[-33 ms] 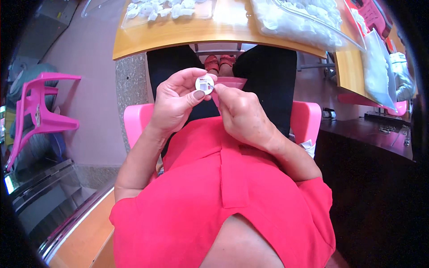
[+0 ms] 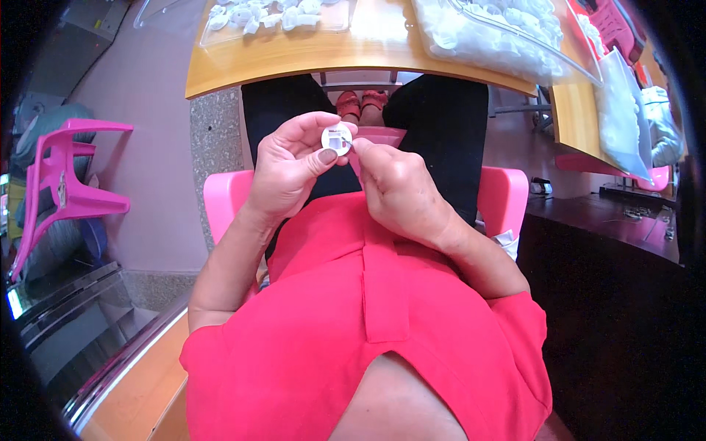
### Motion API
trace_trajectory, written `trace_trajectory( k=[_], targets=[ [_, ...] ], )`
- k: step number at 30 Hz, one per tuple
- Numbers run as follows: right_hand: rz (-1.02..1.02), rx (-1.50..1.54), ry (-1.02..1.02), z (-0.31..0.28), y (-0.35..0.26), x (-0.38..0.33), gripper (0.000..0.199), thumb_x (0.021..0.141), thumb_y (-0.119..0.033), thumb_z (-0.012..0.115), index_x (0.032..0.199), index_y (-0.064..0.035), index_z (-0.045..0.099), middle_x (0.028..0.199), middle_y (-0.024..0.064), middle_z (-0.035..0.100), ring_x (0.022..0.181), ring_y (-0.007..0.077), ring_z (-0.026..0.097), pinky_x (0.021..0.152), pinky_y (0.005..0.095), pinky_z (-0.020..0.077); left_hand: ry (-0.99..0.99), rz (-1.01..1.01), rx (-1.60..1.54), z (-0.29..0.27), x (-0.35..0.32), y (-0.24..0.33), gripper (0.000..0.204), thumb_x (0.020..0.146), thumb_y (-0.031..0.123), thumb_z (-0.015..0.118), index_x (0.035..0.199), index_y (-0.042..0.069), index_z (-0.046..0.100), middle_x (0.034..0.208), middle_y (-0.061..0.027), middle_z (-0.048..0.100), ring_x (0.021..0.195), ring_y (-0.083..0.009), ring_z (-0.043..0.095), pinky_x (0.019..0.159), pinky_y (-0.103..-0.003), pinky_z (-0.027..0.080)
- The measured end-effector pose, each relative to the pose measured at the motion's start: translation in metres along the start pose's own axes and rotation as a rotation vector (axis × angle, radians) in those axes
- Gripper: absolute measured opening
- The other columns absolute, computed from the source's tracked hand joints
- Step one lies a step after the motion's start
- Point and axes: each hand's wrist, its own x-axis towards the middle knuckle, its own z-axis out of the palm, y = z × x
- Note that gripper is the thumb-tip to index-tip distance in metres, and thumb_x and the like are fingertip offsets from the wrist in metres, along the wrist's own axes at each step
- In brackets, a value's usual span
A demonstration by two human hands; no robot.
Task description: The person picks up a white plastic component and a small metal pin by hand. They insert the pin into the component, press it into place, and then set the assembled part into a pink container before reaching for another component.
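Observation:
Above my lap, my left hand [image 2: 290,165] pinches a small round white plastic part [image 2: 336,137] by its rim, between thumb and fingers. A squarish recess with raised inner walls shows on the part's face. My right hand [image 2: 401,184] is closed right beside it, its thumb and forefinger meeting at the part's right edge. A small thin dark tip shows between those fingertips and the recess. Most of whatever the right hand holds is hidden by the fingers, so I cannot tell its kind.
Ahead stands a wooden table [image 2: 294,65] with a clear tray [image 2: 338,22] of white pieces and a larger clear bin [image 2: 581,70] heaped with more. Another translucent bin [image 2: 638,147] is at the right. Pink chair arms [image 2: 504,198] flank me; a pink plastic chair [image 2: 62,176] is at left.

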Motion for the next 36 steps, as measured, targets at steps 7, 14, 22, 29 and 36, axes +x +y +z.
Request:
trace_trajectory(
  k=[7,14,22,29,36],
  targets=[
    [-0.086,-0.334,-0.078,-0.003,-0.008,-0.001,0.016,0.077,-0.004,0.054,0.092,0.0008,0.051,0.07,0.0161,0.06,0.061,0.0312,0.063,0.054,0.0406,0.0512,0.024,0.02,0.041,0.003,-0.002,-0.001,0.036,0.084,-0.005,0.064,0.119,-0.002,0.056,0.111,-0.0152,0.064,0.103,-0.0201,0.062,0.089,-0.031,0.052],
    [-0.093,-0.718,-0.263,-0.013,-0.029,0.006,0.018,0.08,-0.007,0.055,0.094,0.0045,0.056,0.072,0.0126,0.061,0.063,0.0226,0.065,0.051,0.0325,0.0529,0.056,0.051,0.283,0.002,-0.006,-0.006,0.036,0.083,-0.003,0.065,0.118,-0.005,0.058,0.111,-0.0162,0.064,0.101,-0.0211,0.063,0.091,-0.033,0.051],
    [-0.23,-0.931,-0.372,-0.011,-0.033,0.009,0.018,0.079,-0.006,0.056,0.091,0.0068,0.06,0.068,0.0101,0.058,0.06,0.0171,0.062,0.046,0.0274,0.0496,0.085,-0.01,0.314,0.007,-0.007,-0.007,0.031,0.084,-0.002,0.065,0.115,-0.005,0.06,0.105,-0.0126,0.066,0.095,-0.0165,0.063,0.086,-0.029,0.052],
    [-0.313,-1.225,-0.283,-0.002,-0.03,-0.001,0.021,0.079,-0.007,0.056,0.093,0.0064,0.062,0.063,0.0034,0.052,0.055,0.0114,0.051,0.04,0.0224,0.0371,0.084,-0.073,0.246,0.004,-0.005,-0.008,0.03,0.084,-0.002,0.065,0.113,-0.005,0.06,0.103,-0.013,0.066,0.092,-0.0174,0.064,0.083,-0.03,0.053],
    [-0.363,-1.144,-0.299,-0.005,-0.018,-0.009,0.031,0.079,-0.01,0.057,0.103,0.0085,0.062,0.064,0.0039,0.051,0.058,0.014,0.051,0.043,0.0242,0.0367,0.04,-0.16,0.24,0.003,-0.002,-0.01,0.026,0.086,0.002,0.064,0.11,-0.002,0.057,0.101,-0.0114,0.065,0.088,-0.0152,0.062,0.076,-0.028,0.052]
  ],
)
